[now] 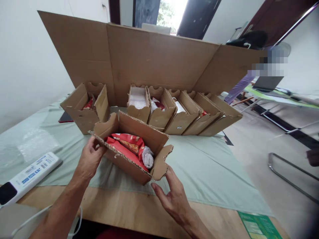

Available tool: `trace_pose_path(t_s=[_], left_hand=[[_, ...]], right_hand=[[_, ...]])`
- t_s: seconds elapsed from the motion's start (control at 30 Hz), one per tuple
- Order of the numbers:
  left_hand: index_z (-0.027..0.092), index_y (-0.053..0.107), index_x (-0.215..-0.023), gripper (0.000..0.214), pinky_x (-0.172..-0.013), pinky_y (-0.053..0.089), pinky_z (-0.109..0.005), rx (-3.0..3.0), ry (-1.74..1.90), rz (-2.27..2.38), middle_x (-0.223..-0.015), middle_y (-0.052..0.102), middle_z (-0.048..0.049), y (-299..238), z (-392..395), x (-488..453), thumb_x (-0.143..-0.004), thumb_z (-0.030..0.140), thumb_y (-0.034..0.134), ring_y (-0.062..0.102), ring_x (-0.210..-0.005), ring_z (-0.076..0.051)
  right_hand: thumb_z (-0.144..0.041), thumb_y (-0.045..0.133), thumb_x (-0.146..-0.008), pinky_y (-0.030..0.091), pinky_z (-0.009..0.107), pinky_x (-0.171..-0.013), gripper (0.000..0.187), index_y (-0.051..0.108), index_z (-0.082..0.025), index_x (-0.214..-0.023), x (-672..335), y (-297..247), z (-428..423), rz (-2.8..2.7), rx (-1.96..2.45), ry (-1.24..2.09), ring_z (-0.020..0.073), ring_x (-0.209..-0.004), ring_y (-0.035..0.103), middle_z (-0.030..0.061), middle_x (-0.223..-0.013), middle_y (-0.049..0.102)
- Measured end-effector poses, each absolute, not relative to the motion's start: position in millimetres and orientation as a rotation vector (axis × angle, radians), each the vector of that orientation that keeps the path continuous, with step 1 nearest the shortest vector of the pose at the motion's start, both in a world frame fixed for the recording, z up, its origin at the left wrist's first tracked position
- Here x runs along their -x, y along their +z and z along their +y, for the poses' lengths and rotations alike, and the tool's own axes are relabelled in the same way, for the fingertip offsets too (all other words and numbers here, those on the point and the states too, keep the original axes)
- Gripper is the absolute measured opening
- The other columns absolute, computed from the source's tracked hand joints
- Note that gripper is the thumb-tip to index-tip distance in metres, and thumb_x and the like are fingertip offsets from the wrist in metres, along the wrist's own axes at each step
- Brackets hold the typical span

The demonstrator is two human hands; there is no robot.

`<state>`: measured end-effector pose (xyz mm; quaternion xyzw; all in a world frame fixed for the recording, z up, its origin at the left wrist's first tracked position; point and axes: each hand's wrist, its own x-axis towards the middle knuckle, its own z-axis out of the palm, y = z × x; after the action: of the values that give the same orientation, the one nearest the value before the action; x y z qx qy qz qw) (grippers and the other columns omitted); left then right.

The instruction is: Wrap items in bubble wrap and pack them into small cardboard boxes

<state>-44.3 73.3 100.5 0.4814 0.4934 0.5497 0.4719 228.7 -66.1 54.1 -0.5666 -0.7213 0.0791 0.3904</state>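
An open cardboard box (132,166) sits at an angle between my two hands, its near right end turned toward me. Inside it lie shiny red packets (127,146) and a clear bubble-wrap roll (148,157). My left hand (91,157) grips the box's left end, some fingertips hidden behind the cardboard. At the right end, my right hand (173,196) has its fingers against the outside wall and its thumb by the lower corner. Whether the box's bottom rests fully on the pale green cloth (194,162) cannot be made out.
Behind stands a row of similar boxes (161,116), with another box (87,116) apart at left, before a tall cardboard panel (159,59). A white power bank-like device (32,176) and plastic wrap (37,142) lie left. A green sheet (259,225) is at front right.
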Motion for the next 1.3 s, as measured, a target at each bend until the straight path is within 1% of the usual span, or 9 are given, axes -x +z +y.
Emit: trace_pose_path(t_s=[0.1, 0.2, 0.37, 0.53, 0.63, 0.73, 0.93, 1.13, 1.3], left_hand=[[0.026, 0.054, -0.139, 0.067, -0.117, 0.041, -0.048, -1.117, 1.433, 1.270, -0.146, 0.060, -0.0084, 87, 60, 38, -0.074, 0.032, 0.073, 0.051, -0.141, -0.030], [0.030, 0.043, -0.150, 0.079, -0.118, 0.041, -0.048, -1.064, 1.410, 1.294, -0.159, 0.047, -0.0088, 75, 31, 25, -0.078, 0.035, 0.074, 0.041, -0.149, -0.031], [0.029, 0.032, -0.157, 0.089, -0.119, 0.043, -0.046, -1.062, 1.297, 1.227, -0.169, 0.030, -0.0098, 74, 5, 2, -0.079, 0.038, 0.072, 0.032, -0.154, -0.033], [0.022, 0.034, -0.157, 0.086, -0.117, 0.044, -0.045, -1.103, 1.283, 1.137, -0.164, 0.039, -0.0140, 81, 19, -3, -0.080, 0.037, 0.069, 0.042, -0.149, -0.032], [0.021, 0.038, -0.155, 0.081, -0.118, 0.042, -0.046, -1.113, 1.292, 1.138, -0.162, 0.043, -0.0140, 81, 24, 0, -0.080, 0.033, 0.067, 0.046, -0.146, -0.031], [0.020, 0.043, -0.153, 0.078, -0.113, 0.048, -0.044, -1.095, 1.286, 1.140, -0.156, 0.050, -0.0144, 80, 28, 4, -0.080, 0.032, 0.068, 0.057, -0.136, -0.031], [0.020, 0.058, -0.141, 0.060, -0.103, 0.054, -0.039, -1.105, 1.288, 1.123, -0.138, 0.067, -0.0097, 85, 40, 18, -0.082, 0.029, 0.066, 0.064, -0.125, -0.028], [0.020, 0.048, -0.150, 0.065, -0.101, 0.056, -0.039, -1.159, 1.253, 1.221, -0.151, 0.057, -0.0121, 77, 29, 19, -0.088, 0.034, 0.061, 0.063, -0.128, -0.028], [0.024, 0.047, -0.152, 0.070, -0.103, 0.055, -0.042, -1.233, 1.244, 1.299, -0.158, 0.049, -0.0118, 71, 28, 17, -0.083, 0.030, 0.060, 0.056, -0.137, -0.030]], right_hand=[[-0.032, 0.064, -0.095, 0.058, 0.042, -0.096, 0.059, 0.044, -0.026, -0.150, -248, 56, -49, -1.726, 1.458, 0.367, 0.0283, -0.124, 0.063, 0.0142, -0.142, 0.061], [-0.042, 0.072, -0.088, 0.059, 0.041, -0.090, 0.069, 0.047, -0.023, -0.149, -261, 51, -27, -1.675, 1.475, 0.611, 0.0291, -0.118, 0.064, 0.0147, -0.142, 0.061], [-0.051, 0.080, -0.080, 0.059, 0.037, -0.081, 0.056, 0.064, -0.020, -0.124, -242, 38, 10, -1.711, 1.341, 0.999, 0.0245, -0.095, 0.069, 0.0089, -0.115, 0.073], [-0.059, 0.074, -0.083, 0.059, 0.035, -0.077, 0.056, 0.061, -0.020, -0.121, -211, 42, 38, -1.683, 1.327, 0.983, 0.0216, -0.090, 0.070, 0.0083, -0.113, 0.072], [-0.059, 0.073, -0.084, 0.059, 0.033, -0.076, 0.054, 0.059, -0.021, -0.120, -204, 43, 49, -1.688, 1.316, 0.931, 0.0203, -0.088, 0.069, 0.0071, -0.111, 0.072], [-0.056, 0.073, -0.084, 0.059, 0.033, -0.073, 0.048, 0.061, -0.021, -0.115, -199, 40, 53, -1.679, 1.327, 0.874, 0.0201, -0.084, 0.069, 0.0059, -0.104, 0.073], [-0.052, 0.073, -0.085, 0.058, 0.032, -0.068, 0.038, 0.063, -0.020, -0.103, -183, 35, 46, -1.667, 1.407, 0.690, 0.0204, -0.079, 0.068, 0.0069, -0.097, 0.073], [-0.060, 0.069, -0.086, 0.058, 0.031, -0.064, 0.041, 0.061, -0.020, -0.093, -184, 31, 43, -1.689, 1.378, 0.645, 0.0200, -0.074, 0.067, 0.0076, -0.090, 0.073], [-0.057, 0.069, -0.087, 0.059, 0.032, -0.065, 0.038, 0.061, -0.021, -0.093, -188, 30, 42, -1.684, 1.408, 0.635, 0.0201, -0.071, 0.068, 0.0065, -0.086, 0.073]])
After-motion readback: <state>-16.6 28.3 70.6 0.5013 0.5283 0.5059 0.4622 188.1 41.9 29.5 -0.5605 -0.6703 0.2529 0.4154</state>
